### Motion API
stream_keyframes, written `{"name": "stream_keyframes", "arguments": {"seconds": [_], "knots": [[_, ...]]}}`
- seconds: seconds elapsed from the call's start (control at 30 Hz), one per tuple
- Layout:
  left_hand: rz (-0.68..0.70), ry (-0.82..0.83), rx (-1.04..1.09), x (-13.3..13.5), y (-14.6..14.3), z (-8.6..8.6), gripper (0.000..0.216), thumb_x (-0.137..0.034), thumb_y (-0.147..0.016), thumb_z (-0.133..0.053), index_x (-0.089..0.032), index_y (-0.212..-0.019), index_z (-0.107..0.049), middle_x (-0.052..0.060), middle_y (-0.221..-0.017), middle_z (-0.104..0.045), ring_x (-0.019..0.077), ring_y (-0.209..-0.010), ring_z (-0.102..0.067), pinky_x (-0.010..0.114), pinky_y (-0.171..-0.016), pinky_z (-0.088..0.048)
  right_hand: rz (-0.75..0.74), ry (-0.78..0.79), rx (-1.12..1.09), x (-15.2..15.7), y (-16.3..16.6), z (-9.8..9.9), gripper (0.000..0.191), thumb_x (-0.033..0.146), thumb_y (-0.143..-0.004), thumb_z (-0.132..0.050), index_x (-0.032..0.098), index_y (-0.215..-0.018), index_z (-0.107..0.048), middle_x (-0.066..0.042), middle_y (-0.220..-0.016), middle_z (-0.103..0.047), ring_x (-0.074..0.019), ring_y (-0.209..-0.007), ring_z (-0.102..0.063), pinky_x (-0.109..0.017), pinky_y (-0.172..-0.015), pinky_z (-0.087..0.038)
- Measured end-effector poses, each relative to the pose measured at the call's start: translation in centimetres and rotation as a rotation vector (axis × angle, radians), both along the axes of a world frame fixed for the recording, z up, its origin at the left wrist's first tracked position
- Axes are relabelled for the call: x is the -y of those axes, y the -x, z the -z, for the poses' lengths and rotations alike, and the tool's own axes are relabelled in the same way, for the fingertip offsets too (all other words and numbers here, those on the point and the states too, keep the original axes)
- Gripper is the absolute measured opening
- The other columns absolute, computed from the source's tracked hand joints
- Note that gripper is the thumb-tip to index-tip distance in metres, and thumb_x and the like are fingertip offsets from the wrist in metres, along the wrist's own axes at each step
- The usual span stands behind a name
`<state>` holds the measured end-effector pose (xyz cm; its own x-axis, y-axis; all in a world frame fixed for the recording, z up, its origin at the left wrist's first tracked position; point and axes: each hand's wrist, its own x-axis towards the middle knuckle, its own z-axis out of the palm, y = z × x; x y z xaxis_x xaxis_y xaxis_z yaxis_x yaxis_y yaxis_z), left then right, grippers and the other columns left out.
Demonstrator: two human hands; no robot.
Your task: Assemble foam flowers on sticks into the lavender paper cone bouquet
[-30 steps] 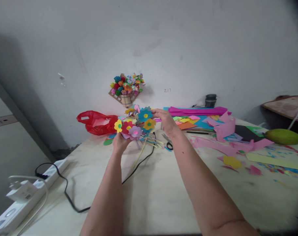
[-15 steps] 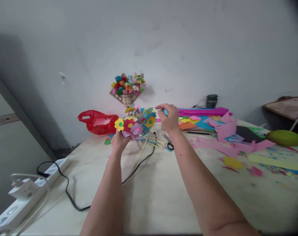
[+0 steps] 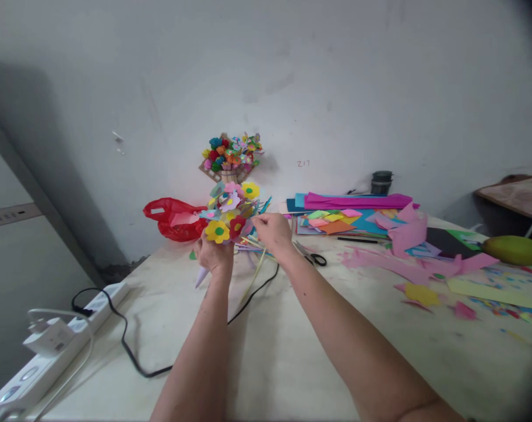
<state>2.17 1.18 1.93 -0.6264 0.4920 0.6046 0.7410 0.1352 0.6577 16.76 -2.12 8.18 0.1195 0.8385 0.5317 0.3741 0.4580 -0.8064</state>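
We work at a broad, pale, flat-topped table, and at eight o'clock from our bunch lies a long, white, rectangular power strip. The bunch itself, a dense, rounded cluster of multicoloured paper flowers, is towards the table's far side; at nine o'clock from it sits a crumpled, bright-red plastic bag. Our bare right hand is between three and four o'clock, its thumb and forefinger drawn close together beside the blooms; we cannot tell whether they pinch anything. Our bare left hand is between six and seven o'clock, its fingers curled closed around the base of the bunch. Just beyond the right hand, at four o'clock from it, lie black-handled metal scissors. A pointed, lilac tip shows below the left hand, at seven o'clock
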Motion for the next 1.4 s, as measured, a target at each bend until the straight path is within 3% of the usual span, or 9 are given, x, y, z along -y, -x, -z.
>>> {"name": "stream_keyframes", "arguments": {"seconds": [0.1,0.17,0.33,0.5,0.83,1.07,1.4], "knots": [[-0.012,-0.036,-0.08,-0.3,0.0,0.5,0.071,-0.059,-0.064,-0.064,-0.017,-0.12,-0.05,0.013,-0.106,-0.061,0.0304,-0.114,-0.051,0.043,-0.103,-0.033,-0.028,0.077,-0.105,-0.6,0.5,0.9,0.023,0.035,-0.076,-0.052,0.023,-0.07,-0.07,0.002,-0.047,-0.054,-0.0152,-0.052,-0.052,-0.026,-0.056,-0.037],[0.013,-0.066,-0.087,-0.5,-0.1,0.9,0.07,-0.058,-0.067,-0.062,-0.016,-0.121,-0.05,0.014,-0.107,-0.061,0.0306,-0.114,-0.051,0.042,-0.102,-0.035,-0.051,0.107,-0.192,-0.9,0.7,1.4,0.024,0.036,-0.076,-0.051,0.022,-0.073,-0.07,0.003,-0.047,-0.054,-0.0146,-0.051,-0.051,-0.026,-0.056,-0.038],[0.109,-0.186,-0.095,-1.1,-0.1,1.9,0.065,-0.049,-0.072,-0.06,-0.015,-0.125,-0.048,0.016,-0.12,-0.057,0.0295,-0.111,-0.054,0.038,-0.093,-0.042,-0.064,0.113,-0.425,-1.9,1.3,2.6,0.027,0.036,-0.075,-0.049,0.02,-0.057,-0.06,0.004,-0.042,-0.049,-0.0119,-0.044,-0.046,-0.024,-0.051,-0.036],[0.103,-0.321,-0.086,-2.1,0.1,2.7,0.063,-0.042,-0.066,-0.066,-0.014,-0.12,-0.052,0.015,-0.114,-0.06,0.0298,-0.104,-0.058,0.04,-0.091,-0.043,0.015,0.152,-0.536,-2.5,1.6,3.3,0.031,0.034,-0.073,-0.051,0.02,-0.045,-0.05,0.003,-0.042,-0.048,-0.011,-0.043,-0.044,-0.024,-0.048,-0.034],[0.114,-0.315,-0.135,-2.1,-0.1,3.3,0.06,-0.037,-0.065,-0.064,-0.015,-0.12,-0.052,0.015,-0.111,-0.061,0.0296,-0.099,-0.059,0.04,-0.088,-0.044,0.07,0.118,-0.735,-4.1,1.8,4.2,0.022,0.033,-0.07,-0.053,0.018,-0.056,-0.06,0.002,-0.046,-0.051,-0.013,-0.048,-0.047,-0.024,-0.046,-0.037],[0.124,-0.291,-0.128,-1.9,-0.4,3.1,0.058,-0.036,-0.066,-0.063,-0.015,-0.119,-0.053,0.014,-0.109,-0.062,0.0294,-0.1,-0.058,0.04,-0.088,-0.044,0.139,0.085,-0.606,-4.4,1.9,4.7,0.028,0.034,-0.073,-0.048,0.017,-0.067,-0.069,0.0,-0.052,-0.057,-0.015,-0.056,-0.052,-0.024,-0.05,-0.04],[0.108,-0.266,-0.126,-2.0,-0.4,3.1,0.06,-0.04,-0.066,-0.067,-0.015,-0.118,-0.053,0.014,-0.11,-0.061,0.0299,-0.103,-0.057,0.039,-0.088,-0.044,0.204,0.093,-0.44,-2.9,2.2,4.4,0.029,0.036,-0.072,-0.047,0.021,-0.06,-0.068,0.001,-0.053,-0.057,-0.0134,-0.055,-0.048,-0.023,-0.05,-0.036]]}}
